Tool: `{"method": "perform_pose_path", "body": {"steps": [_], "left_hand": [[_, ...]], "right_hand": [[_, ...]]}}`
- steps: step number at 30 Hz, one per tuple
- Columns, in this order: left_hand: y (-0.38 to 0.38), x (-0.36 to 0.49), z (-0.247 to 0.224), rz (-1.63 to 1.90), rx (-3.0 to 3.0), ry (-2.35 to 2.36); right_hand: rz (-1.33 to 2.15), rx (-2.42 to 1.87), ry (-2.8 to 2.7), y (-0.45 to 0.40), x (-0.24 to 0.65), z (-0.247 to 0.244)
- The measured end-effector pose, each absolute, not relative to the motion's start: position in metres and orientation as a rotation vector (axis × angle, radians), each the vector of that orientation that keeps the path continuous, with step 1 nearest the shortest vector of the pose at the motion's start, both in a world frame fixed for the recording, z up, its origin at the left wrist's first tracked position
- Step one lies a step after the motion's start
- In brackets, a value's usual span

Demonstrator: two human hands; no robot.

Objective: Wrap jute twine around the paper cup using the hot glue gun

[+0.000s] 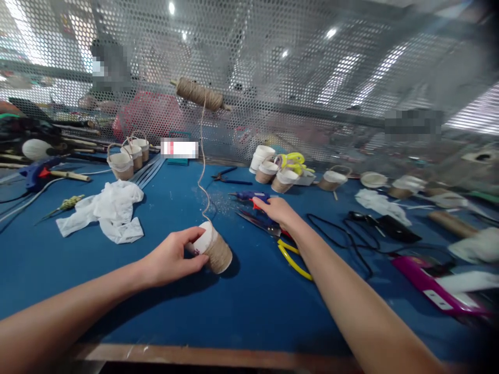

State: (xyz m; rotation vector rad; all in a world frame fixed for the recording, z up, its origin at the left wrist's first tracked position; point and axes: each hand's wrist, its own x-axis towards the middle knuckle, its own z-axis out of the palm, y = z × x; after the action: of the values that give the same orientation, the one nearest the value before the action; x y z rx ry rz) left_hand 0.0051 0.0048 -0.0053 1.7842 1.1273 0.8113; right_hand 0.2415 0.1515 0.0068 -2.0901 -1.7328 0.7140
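My left hand (177,257) grips a small white cup (219,253) whose lower part is wrapped in brown twine. The cup lies tilted, its mouth towards the upper left. From its rim a strand of twine (201,166) runs up to a spool (199,94) mounted at the mesh screen. To the right, my right hand (276,210) is closed around a blue glue gun (251,196) with a red trigger, its nozzle pointing left. Just below that hand are scissors (260,223) and a yellow-handled tool (294,261).
Dark-handled pliers (232,177) lie behind the glue gun. White cloth (113,208), twine-wrapped cups (121,165) and another blue glue gun (34,174) are at left. More cups (285,180), black cables (351,234) and a purple power strip (436,291) are at right.
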Motion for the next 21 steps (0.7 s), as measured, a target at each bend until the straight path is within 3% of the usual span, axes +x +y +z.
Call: {"method": "perform_pose_path", "body": {"steps": [6, 14, 21], "left_hand": [[0.004, 0.005, -0.004, 0.83, 1.779, 1.11], [0.004, 0.005, -0.003, 0.796, 1.828, 1.112], [0.008, 0.0, -0.004, 0.838, 1.692, 1.073]], "right_hand": [[0.698, -2.015, -1.748, 0.146, 0.229, 0.01], [1.532, -1.226, -1.898, 0.078, 0.164, 0.016], [1.45, -1.029, -1.669, 0.065, 0.173, 0.025]]}}
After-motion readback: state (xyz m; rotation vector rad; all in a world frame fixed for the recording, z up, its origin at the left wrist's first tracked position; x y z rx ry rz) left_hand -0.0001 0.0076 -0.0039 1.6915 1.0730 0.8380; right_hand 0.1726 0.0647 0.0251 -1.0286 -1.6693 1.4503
